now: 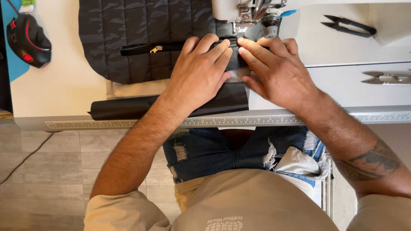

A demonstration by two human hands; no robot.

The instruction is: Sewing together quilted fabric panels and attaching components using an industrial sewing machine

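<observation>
A black quilted fabric piece with a black zipper lies on the white sewing table. My left hand lies flat on the fabric, fingers pressing the zipper tape just before the sewing machine's presser foot. My right hand presses the same spot from the right, fingertips meeting the left hand's. A plain black fabric strip runs along the table's front edge under my left wrist. The needle area is partly hidden by my fingers.
A black and red computer mouse sits at the far left. Black thread snips lie at the back right, silver snips below them. A ruler strip lines the table's front edge. Tiled floor shows below.
</observation>
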